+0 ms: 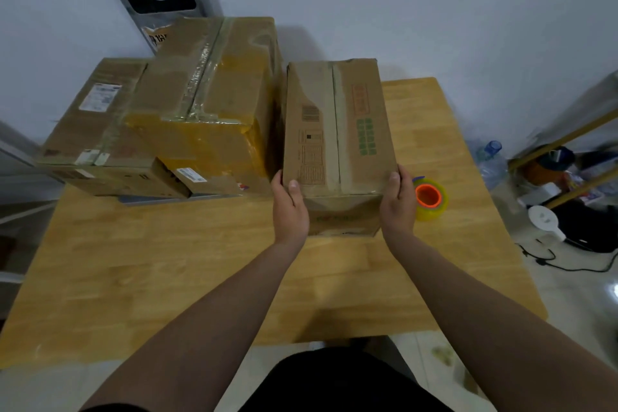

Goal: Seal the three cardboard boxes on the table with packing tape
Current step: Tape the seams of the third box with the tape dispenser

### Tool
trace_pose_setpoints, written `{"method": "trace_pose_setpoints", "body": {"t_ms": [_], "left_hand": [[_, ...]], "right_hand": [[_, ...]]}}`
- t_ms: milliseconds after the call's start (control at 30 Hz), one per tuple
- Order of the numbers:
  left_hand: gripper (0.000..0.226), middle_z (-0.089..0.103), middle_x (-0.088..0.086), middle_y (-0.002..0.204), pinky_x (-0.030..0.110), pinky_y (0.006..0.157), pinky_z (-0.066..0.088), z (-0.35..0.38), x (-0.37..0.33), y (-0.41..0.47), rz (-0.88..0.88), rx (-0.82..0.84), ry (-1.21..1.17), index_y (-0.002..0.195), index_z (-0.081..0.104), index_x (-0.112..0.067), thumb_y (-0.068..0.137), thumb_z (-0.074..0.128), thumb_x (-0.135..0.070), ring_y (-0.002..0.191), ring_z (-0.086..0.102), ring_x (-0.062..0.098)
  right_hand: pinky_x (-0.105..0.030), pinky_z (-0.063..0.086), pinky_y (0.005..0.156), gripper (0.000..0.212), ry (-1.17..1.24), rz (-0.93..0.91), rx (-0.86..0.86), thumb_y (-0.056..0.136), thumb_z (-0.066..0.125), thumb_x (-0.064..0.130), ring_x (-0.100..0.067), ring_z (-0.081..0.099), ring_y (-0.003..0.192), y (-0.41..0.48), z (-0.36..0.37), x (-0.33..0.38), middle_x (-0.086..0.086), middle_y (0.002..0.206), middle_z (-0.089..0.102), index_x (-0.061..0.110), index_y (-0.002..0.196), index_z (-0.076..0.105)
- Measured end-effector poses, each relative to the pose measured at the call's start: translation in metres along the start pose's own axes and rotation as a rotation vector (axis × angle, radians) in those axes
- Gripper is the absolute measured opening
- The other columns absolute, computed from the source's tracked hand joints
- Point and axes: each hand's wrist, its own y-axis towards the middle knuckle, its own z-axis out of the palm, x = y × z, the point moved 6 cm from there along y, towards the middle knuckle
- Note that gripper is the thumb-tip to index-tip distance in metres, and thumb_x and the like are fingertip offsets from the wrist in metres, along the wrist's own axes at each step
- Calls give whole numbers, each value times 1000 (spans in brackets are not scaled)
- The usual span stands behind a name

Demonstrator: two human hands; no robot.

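Head view: your left hand (289,207) and right hand (399,204) clasp the near corners of a narrow box (337,130), thumbs on top and fingers down its sides. The box stands on the wooden table (133,261) at twelve o'clock from you, with its flaps closed and its centre seam running away from you. A tape roll (431,199) with an orange core lies at three o'clock of the box's near end, just beside your right hand. A large box (207,94) and a flat box (93,127) sit close together at ten o'clock. You appear to be positioning this box for sealing. The next move likely means freeing your right hand to take the roll.
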Motion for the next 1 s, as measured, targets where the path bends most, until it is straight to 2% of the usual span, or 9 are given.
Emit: {"method": "trace_pose_setpoints", "body": {"t_ms": [100,267,400,467,600,700,800,900,1000], "left_hand": [[47,53,5,144,15,93,44,0,-2,1,27,-4,34,156,27,-14,112,29,-32,129,53,18],[45,54,5,144,25,95,43,-3,-9,-1,-23,36,132,154,30,-15,112,28,-33,128,53,21],[45,55,8,144,33,94,43,-15,-11,-11,-134,50,262,151,37,-15,112,29,-36,130,54,30],[48,57,8,143,38,95,47,-27,-9,-22,-175,52,343,154,35,-15,112,29,-37,127,56,32],[50,66,7,117,34,66,45,-55,-9,-55,-180,31,441,158,20,-27,110,35,-32,88,65,29],[42,67,6,99,36,53,43,-71,-13,-84,-157,55,561,148,25,-31,108,39,-29,68,62,25],[46,54,6,124,47,83,55,-87,-15,-112,-288,76,731,141,26,-32,101,46,-38,97,62,32],[66,33,21,147,60,111,34,-94,-21,-146,-455,114,1024,147,27,-23,95,50,-57,131,40,45],[81,7,16,167,72,117,11,-63,-34,-173,-288,276,1046,153,34,-27,89,54,-72,153,2,46]], "right_hand": [[-6,38,86,37,-37,-17,13,107,40,16,-7,54,110,3,-1,3,-6,127,62,2,137,55],[-39,47,97,45,-197,9,159,106,36,32,-30,59,120,10,-1,-5,-13,130,64,6,137,55],[-28,37,75,33,-242,5,250,107,42,26,-31,61,111,-1,-11,2,-12,118,68,6,124,61],[-28,40,78,35,-257,7,302,105,47,26,-30,61,116,-14,-19,6,-10,122,67,8,134,57],[-31,47,78,67,-363,1,443,101,55,31,-25,66,101,-52,-38,22,-3,109,70,28,160,24],[-35,53,82,60,-552,-141,556,97,60,34,-26,67,98,-81,-52,39,-5,108,74,38,153,39],[-27,49,88,44,-679,-260,700,95,63,39,-18,67,106,-115,-64,43,2,120,73,34,138,61],[-24,50,91,32,-538,-201,919,94,64,41,-7,66,106,-152,-76,34,14,117,72,37,126,70],[-24,47,98,28,-456,-173,1000,97,62,36,-1,59,114,-165,-86,31,17,116,69,36,123,72]]}}
